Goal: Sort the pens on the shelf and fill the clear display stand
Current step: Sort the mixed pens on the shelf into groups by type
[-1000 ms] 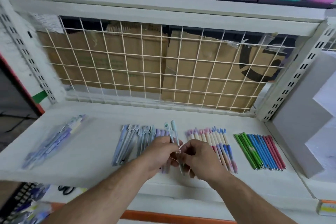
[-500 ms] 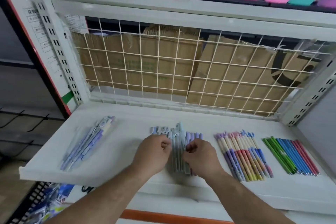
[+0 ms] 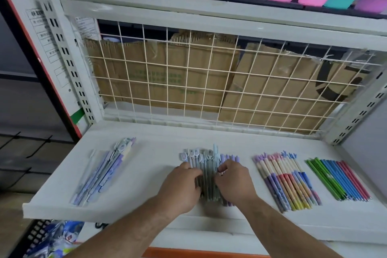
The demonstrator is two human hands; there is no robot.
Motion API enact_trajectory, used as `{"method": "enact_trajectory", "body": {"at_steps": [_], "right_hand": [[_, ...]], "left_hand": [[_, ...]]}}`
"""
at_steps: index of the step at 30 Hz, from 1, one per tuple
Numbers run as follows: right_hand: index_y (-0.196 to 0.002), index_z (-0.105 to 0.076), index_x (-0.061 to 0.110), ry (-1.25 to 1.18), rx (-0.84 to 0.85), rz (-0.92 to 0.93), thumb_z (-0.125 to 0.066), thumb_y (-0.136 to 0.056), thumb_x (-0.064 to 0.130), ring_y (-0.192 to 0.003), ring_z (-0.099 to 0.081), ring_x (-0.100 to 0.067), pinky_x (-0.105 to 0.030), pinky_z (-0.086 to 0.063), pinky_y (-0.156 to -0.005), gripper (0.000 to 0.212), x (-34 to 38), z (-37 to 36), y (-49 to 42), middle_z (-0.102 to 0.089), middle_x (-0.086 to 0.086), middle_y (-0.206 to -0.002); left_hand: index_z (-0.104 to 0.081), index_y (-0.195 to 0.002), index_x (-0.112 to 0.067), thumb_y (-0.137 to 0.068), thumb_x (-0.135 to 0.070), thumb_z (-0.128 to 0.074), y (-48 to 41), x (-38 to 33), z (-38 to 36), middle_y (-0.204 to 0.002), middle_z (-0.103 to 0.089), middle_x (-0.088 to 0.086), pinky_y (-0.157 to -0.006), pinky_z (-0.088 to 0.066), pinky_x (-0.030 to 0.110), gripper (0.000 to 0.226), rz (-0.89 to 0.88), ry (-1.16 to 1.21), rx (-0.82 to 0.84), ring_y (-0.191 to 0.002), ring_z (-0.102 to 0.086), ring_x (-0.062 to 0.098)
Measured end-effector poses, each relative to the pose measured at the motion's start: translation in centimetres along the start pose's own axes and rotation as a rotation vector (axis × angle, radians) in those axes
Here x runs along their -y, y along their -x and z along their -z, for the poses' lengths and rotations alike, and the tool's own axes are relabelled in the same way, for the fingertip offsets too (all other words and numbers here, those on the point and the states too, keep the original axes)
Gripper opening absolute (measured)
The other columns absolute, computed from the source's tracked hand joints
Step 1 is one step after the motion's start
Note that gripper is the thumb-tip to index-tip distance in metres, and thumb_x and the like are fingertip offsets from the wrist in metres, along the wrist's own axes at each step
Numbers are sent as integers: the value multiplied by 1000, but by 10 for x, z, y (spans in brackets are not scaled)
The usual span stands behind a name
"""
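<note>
ok so quick update: a sec ago both grips were pinching a single light-blue pen lifted over the pile. Now that pen's down w/ the rest, and the left grip (image 3: 181,186) and right grip (image 3: 234,182) are each curled against a side of the blue-purple pen bunch (image 3: 207,161), squeezing it together from both sides. Fingers bent onto the pens, not spread flat. The bunch sits right between the two grips on the white shelf (image 3: 155,144), caps pointing away from the person. One teal pen (image 3: 215,150) pokes out a bit further than its neighbours, just beyond the fingertips.

What that means imo: the one-by-one sorting of this group looks about done, and this is the squaring-up step before lifting the lot.

Other stuff: bagged pens (image 3: 104,172) lie well off to the left of the left grip. The pastel pens (image 3: 287,182) are near the right grip's outer side, w/ the thin green/blue/red pens (image 3: 337,180) further out that way. All look untouched.

The clear display stand isn't in view at all, so the filling part hasn't started afaict. Prob needs a firm two-sided hold, since loose round pens roll and fan out easily.
</note>
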State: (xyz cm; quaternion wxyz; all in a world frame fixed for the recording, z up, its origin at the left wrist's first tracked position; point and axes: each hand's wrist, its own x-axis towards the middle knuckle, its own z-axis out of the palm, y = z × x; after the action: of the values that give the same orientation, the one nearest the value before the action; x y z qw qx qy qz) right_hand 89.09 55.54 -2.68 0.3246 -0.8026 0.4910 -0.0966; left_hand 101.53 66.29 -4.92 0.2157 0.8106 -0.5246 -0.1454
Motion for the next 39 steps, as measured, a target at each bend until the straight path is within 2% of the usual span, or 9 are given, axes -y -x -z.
{"method": "enact_trajectory", "body": {"at_steps": [2,4,9,12,17,22,26,32,39], "right_hand": [[-95,-55,23,-26,-19,8,-60,-88,12,-130,-53,-43,-36,-52,-95,13,-1,0,1,-59,-16,-140],[-97,-52,24,-30,-15,13,-61,-88,12,-133,-51,-41,-35,-50,-96,17,-2,-1,2,-59,-16,-140],[-101,-48,23,41,47,70,-58,-87,9,-144,-36,-39,-48,-45,-109,23,0,-3,2,-46,-17,-153],[-101,-46,24,65,85,65,-61,-90,16,-143,-39,-40,-53,-45,-108,20,1,-3,1,-38,-18,-157],[-103,-45,26,96,73,69,-64,-90,28,-146,-37,-34,-42,-52,-100,23,-1,-2,0,-35,-12,-160],[-102,-46,30,122,43,79,-58,-92,44,-132,-53,-37,-35,-54,-92,22,-4,0,1,-61,-10,-138],[-106,-58,27,315,-141,262,-51,-93,42,-116,-61,-22,-23,-41,-68,21,-10,8,0,-65,5,-107],[-116,-66,23,497,-149,479,-57,-85,36,-113,-54,-22,-35,-48,-90,34,-11,17,-2,-63,4,-119],[-119,-68,24,507,-167,537,-57,-88,38,-116,-55,-22,-38,-46,-94,36,13,6,-1,-63,6,-124]], "left_hand": [[-62,-123,-36,-82,-24,-58,0,0,0,-111,-50,0,-87,-50,33,43,-14,-1,28,-105,-54,22],[-63,-118,-35,-82,-24,-55,-1,-2,-1,-106,-45,-1,-86,-49,32,38,-31,-33,44,-107,-52,24],[-63,-108,-28,-81,-24,-50,0,-2,-3,-100,-40,-1,-80,-46,32,30,-38,-75,19,-103,-51,28],[-62,-111,-30,-82,-26,-49,-1,-2,-3,-96,-34,-4,-75,-37,28,32,-31,-78,2,-103,-52,27],[-64,-114,-33,-83,-26,-51,-2,0,1,-98,-35,-5,-82,-45,30,34,-40,-89,28,-105,-51,27],[-64,-111,-33,-82,-28,-52,-1,-1,3,-107,-48,-1,-87,-48,36,32,-12,-95,14,-105,-50,26],[-60,-116,-32,-84,-35,-51,-1,-3,4,-113,-51,-6,-91,-48,36,33,2,-94,-66,-109,-46,20],[-56,-122,-29,-88,-40,-47,-2,-4,12,-118,-52,-5,-94,-45,36,37,0,-199,-150,-112,-44,21],[-54,-124,-26,-90,-42,-47,9,16,29,-117,-53,-2,-91,-44,37,38,116,-333,-205,-111,-47,24]]}}
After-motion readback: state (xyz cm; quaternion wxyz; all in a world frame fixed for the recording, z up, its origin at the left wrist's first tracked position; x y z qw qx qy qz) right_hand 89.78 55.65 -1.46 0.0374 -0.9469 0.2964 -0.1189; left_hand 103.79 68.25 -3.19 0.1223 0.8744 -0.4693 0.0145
